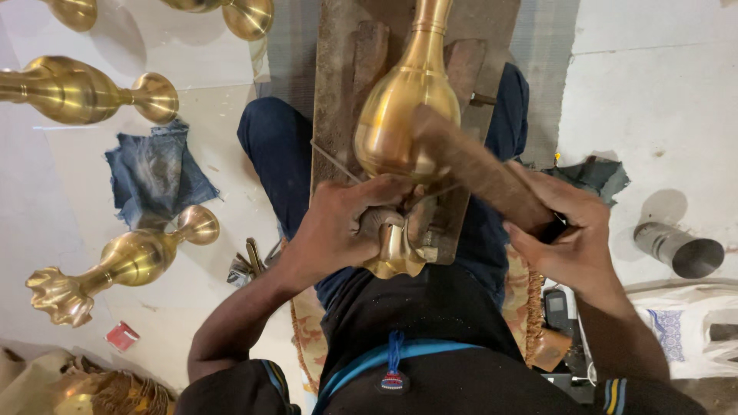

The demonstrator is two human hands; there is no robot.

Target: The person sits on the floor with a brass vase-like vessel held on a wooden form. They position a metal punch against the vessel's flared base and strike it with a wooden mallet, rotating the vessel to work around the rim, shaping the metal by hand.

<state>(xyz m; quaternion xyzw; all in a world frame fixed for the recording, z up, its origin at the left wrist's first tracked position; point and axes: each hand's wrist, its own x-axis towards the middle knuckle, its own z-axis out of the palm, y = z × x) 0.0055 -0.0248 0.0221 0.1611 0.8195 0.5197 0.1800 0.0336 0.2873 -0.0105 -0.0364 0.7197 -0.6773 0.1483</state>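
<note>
Across a worn wooden board (338, 92) lies a glossy bulbous brass vase (400, 115), left hand (346, 223) gripping its neck, right hand (569, 238) clasping a brown strip (477, 165).

Pale, brightly lit floor (653, 100)

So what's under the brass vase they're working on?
The brass vase lies on a worn wooden board across the person's lap. The left hand grips its neck; the right hand holds a brown pad against it. The board's middle is hidden.
</note>
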